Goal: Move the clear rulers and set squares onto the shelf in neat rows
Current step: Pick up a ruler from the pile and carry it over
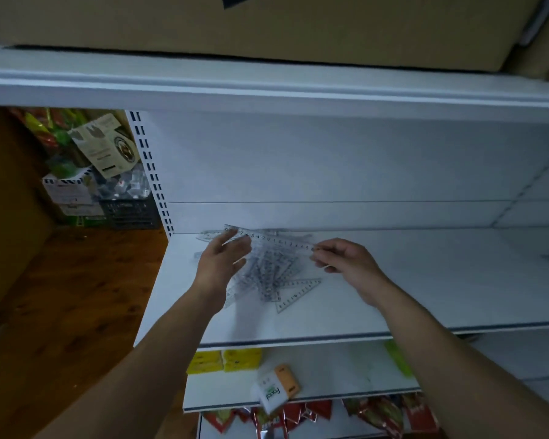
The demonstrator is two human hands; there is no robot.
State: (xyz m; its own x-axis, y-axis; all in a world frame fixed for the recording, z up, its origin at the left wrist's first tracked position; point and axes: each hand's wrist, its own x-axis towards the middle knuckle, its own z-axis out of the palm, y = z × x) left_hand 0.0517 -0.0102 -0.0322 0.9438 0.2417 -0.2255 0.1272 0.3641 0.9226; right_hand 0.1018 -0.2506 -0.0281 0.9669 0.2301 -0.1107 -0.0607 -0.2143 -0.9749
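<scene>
A jumbled pile of clear rulers and set squares (271,274) lies on the white shelf (393,296), left of its middle. One clear ruler (276,239) is lifted above the pile, slanting down to the right. My right hand (346,259) pinches its right end. My left hand (225,259) is at its left end with the fingers spread and fairly straight, touching the ruler. A set square (298,291) sticks out at the pile's near right. Another clear piece (208,236) lies flat at the shelf's back left.
The shelf to the right of the pile is bare white. Above runs another shelf edge (267,90) with a cardboard box on it. Below are yellow packs (224,361), a white and orange item (278,388) and red packets. A crate with goods (130,210) stands at the left.
</scene>
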